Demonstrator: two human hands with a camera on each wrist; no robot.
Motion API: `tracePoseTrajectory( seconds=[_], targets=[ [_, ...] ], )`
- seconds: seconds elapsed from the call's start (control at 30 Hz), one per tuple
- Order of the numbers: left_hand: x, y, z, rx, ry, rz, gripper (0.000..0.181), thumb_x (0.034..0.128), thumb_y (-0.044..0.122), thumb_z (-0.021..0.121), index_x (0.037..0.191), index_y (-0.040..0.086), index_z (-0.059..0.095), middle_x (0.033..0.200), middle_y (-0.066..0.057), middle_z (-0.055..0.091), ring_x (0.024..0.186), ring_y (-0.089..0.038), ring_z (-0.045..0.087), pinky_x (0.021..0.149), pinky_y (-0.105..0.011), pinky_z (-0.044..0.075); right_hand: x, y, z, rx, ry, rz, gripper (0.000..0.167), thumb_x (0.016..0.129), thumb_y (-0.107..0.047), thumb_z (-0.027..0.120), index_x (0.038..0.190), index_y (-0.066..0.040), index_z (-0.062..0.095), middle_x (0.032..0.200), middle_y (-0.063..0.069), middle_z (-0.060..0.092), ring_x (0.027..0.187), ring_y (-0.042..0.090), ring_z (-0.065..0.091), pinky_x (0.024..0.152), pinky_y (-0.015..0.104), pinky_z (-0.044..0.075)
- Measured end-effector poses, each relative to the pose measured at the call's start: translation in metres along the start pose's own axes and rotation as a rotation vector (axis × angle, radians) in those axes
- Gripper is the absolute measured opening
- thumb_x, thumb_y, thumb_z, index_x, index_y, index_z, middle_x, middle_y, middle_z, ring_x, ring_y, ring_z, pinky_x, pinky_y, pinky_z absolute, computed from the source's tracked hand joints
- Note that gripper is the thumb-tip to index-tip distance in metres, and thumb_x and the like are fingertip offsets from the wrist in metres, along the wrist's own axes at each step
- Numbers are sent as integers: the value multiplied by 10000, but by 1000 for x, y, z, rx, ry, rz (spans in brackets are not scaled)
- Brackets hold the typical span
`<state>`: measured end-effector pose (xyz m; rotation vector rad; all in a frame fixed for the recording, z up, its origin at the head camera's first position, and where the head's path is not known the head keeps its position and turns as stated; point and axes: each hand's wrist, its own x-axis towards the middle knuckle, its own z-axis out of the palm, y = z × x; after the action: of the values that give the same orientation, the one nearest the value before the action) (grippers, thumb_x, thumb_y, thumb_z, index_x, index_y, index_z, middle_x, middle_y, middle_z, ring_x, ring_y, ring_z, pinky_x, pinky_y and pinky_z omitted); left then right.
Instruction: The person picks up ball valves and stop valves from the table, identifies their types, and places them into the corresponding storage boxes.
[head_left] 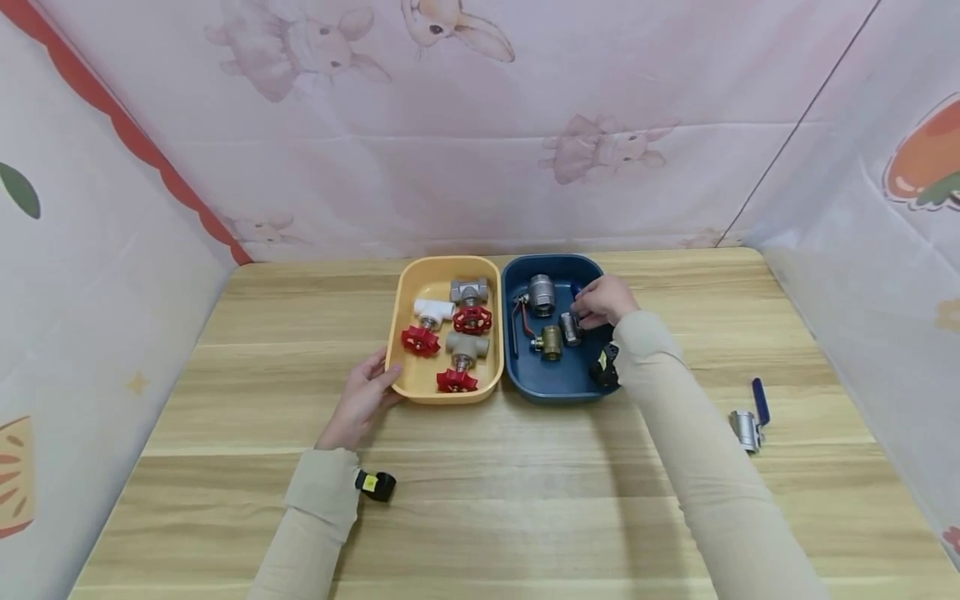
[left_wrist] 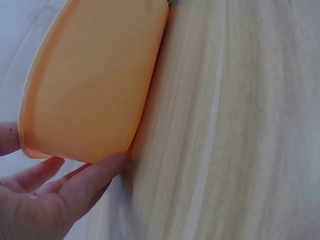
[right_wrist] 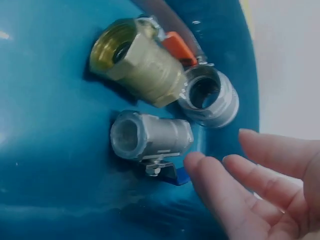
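Note:
My left hand point(head_left: 362, 398) grips the near-left corner of a yellow tray point(head_left: 405, 379), thumb at the rim and fingers against the outer wall point(left_wrist: 100, 90). Inside it lie a white valve point(head_left: 432, 312) and two grey ones point(head_left: 468, 292), all with red handwheels. Over the right side of a blue tray point(head_left: 555, 392), my right hand point(head_left: 606, 300) has thumb and fingers apart. Its fingertips are by the blue handle point(right_wrist: 181, 176) of a small steel ball valve point(right_wrist: 152, 136), which lies on the tray floor. Whether they touch the handle, I cannot tell.
Also in the blue tray are a brass ball valve point(right_wrist: 140, 62) with a red lever and a larger steel valve point(head_left: 542, 295). Another steel ball valve point(head_left: 745, 430) with a blue handle lies on the wooden table point(head_left: 525, 517) at right. Printed cloth point(head_left: 450, 183) hangs behind.

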<state>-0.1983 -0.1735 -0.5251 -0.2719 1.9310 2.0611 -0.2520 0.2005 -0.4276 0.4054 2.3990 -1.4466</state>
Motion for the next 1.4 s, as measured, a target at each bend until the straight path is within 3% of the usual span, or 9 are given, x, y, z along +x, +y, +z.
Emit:
tracePoseTrajectory(
  seconds=[0.2, 0.47, 0.7, 0.8, 0.93, 1.13, 1.4],
  targets=[
    [-7, 9, 4, 12, 0, -24, 560, 933, 107, 498, 1437, 110, 254, 1409, -167, 334, 1207, -305, 436, 885, -327, 490, -8, -1, -8, 51, -74, 2, 409, 899, -39, 539, 1273, 104, 450, 1177, 302, 531, 912, 338, 625, 736, 348, 559],
    [-28, 30, 14, 52, -22, -7, 568, 950, 115, 469, 1443, 49, 195, 1426, -235, 269, 1244, -364, 370, 954, -392, 432, -19, -6, -19, 22, -117, -34, 407, 926, -102, 516, 1279, 87, 443, 1200, 296, 515, 895, 302, 628, 779, 360, 547],
    [-23, 27, 11, 47, -20, -35, 553, 951, 92, 447, 1448, 86, 204, 1419, -183, 314, 1221, -309, 419, 906, -323, 475, -30, -7, -27, 57, -151, -64, 402, 939, -109, 494, 1283, 91, 436, 1246, 301, 478, 968, 324, 605, 775, 324, 548],
    [-26, 30, 13, 21, -27, -33, 560, 950, 67, 439, 1448, 67, 184, 1425, -209, 287, 1233, -340, 396, 938, -361, 452, -34, -7, -30, 96, -172, -75, 418, 942, -109, 489, 1294, 102, 414, 1253, 305, 469, 962, 307, 613, 781, 313, 545],
    [-32, 36, 16, 1, -28, -30, 552, 951, 51, 434, 1443, 38, 184, 1424, -243, 264, 1243, -377, 366, 965, -426, 419, -42, -7, -36, 132, -178, -94, 414, 943, -94, 483, 1285, 124, 403, 1144, 274, 548, 858, 235, 648, 764, 305, 550],
    [-31, 35, 15, 17, -20, -17, 539, 956, 54, 426, 1442, 40, 193, 1415, -241, 284, 1234, -372, 379, 959, -421, 424, -54, -4, -44, 180, -174, -126, 426, 930, -66, 494, 1270, 164, 381, 855, 64, 618, 768, 187, 657, 740, 311, 557],
    [-33, 36, 16, 15, -20, -36, 551, 958, 57, 422, 1449, 61, 172, 1439, -227, 245, 1256, -369, 352, 977, -420, 411, -68, 9, -52, 203, -179, -126, 458, 930, -83, 507, 1296, 152, 363, 992, 168, 621, 795, 180, 658, 759, 305, 551]
  ],
)
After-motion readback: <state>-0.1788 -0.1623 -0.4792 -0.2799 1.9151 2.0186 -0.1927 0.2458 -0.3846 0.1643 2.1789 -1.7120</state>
